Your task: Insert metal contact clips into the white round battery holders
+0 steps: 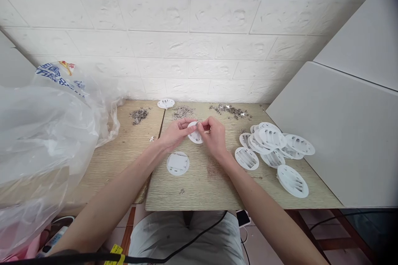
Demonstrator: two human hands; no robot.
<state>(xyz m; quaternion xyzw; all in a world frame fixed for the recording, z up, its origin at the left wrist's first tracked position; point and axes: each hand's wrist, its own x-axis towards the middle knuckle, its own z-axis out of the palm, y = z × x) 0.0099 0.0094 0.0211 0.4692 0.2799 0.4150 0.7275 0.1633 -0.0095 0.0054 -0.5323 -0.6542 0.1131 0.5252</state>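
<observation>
A round white plastic battery holder (195, 137) is held just above the middle of the table. My left hand (176, 133) grips its left edge, thumb on the face and fingers behind. At its upper right, my right hand (214, 134) pinches with thumb and forefinger, touching the face; a small metal piece seems to be between them, but it is too small to make out clearly. Below my left hand a second white holder (178, 163) lies flat on the wooden table, showing a rectangular raised part.
Several white discs with metal contacts (270, 137) are piled at the right. Heaps of small metal parts (139, 116), (183, 112), (234, 111) lie along the back. A plastic bag (59, 128) stands left; a grey panel (345, 136) bounds the right. One disc (166, 103) is by the wall.
</observation>
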